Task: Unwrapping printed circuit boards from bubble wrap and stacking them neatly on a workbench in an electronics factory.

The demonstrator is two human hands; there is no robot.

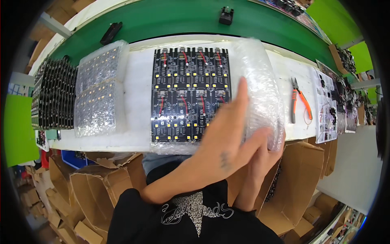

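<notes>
our left hand [221,150] lies flat, fingers spread, on the board [191,93] while our right hand [260,162] grips the wrap [260,81], baring it.

A circuit board panel [191,95] lies mid-bench [138,101] on bubble wrap [260,81], which folds up along its right side. Left of it sits a wrapped panel stack [99,91], and further left a row of upright boards [53,95]. Pliers [298,101] lie to the right. A conveyor belt [183,18] runs behind; cardboard boxes [101,183] stand below the bench's front edge.
</notes>
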